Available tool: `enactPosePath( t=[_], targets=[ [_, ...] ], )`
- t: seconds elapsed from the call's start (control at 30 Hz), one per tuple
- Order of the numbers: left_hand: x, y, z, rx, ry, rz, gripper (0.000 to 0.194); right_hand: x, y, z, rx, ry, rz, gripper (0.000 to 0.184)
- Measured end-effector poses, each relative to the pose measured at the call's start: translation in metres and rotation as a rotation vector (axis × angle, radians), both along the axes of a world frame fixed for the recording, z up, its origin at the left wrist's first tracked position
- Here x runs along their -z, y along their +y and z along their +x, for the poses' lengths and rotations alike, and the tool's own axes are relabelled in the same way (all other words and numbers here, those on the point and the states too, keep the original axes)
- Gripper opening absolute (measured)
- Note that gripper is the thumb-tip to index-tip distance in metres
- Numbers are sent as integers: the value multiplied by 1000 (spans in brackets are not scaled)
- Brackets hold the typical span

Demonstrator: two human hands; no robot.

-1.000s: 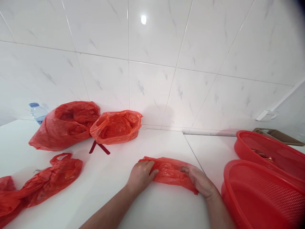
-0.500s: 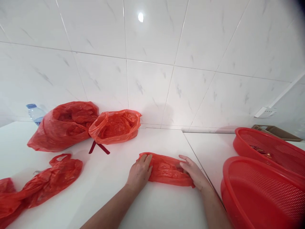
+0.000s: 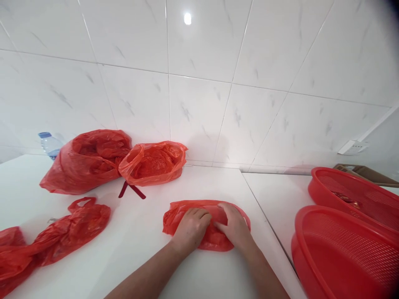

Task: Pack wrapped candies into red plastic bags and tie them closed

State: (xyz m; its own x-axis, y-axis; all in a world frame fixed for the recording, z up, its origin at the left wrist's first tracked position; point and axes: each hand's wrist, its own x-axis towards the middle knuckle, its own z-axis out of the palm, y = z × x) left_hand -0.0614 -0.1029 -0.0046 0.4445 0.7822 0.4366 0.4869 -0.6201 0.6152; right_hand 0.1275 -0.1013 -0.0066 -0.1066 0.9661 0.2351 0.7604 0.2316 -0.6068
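A red plastic bag (image 3: 215, 245) lies on the white table in front of me, its upper side pulled into a wide, loose shape. My left hand (image 3: 191, 228) rests over its middle with curled fingers closed on the thin plastic; the fingertips are partly hidden. Close beside it, my right hand (image 3: 235, 226) reaches over the bag from the right. Thumb and fingers stand apart there, touching the plastic, and some of its fingers are hidden. Behind to the left sits another red bag (image 3: 152, 180) with its mouth spread wide.
A full red bag (image 3: 65, 170) and a plastic bottle (image 3: 50, 145) stand back left. Crumpled red bags (image 3: 71, 236) lie at the left, dark red strips (image 3: 137, 191) near the rear. Two red baskets (image 3: 301, 249) fill the right, beside a table seam; a brown tray (image 3: 368, 174) lies behind.
My right hand has moved left, from the bag's right end to beside my left hand. The bag has shifted left and its shape is wider and rounder at the right.
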Motion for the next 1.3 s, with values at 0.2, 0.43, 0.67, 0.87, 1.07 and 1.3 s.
enactPosePath(
  t=[0.2,0.43,0.67,0.87,1.07,1.3],
  targets=[
    [7,5,-6,2,416,-114,57,20,12,8,81,-191,-204,82],
    [9,3,-7,38,504,-237,77,18,12,12,95,-177,-134,63],
    [11,3,-6,-51,502,-317,84,17,13,19,76,-88,-24,42],
    [15,3,-4,-61,487,-321,85,20,13,22,65,-4,19,36],
    [12,4,-4,-67,486,-301,84,20,9,20,112,200,69,26],
    [15,11,-6,-80,513,-245,80,3,-18,12,219,291,391,20]
  ],
)
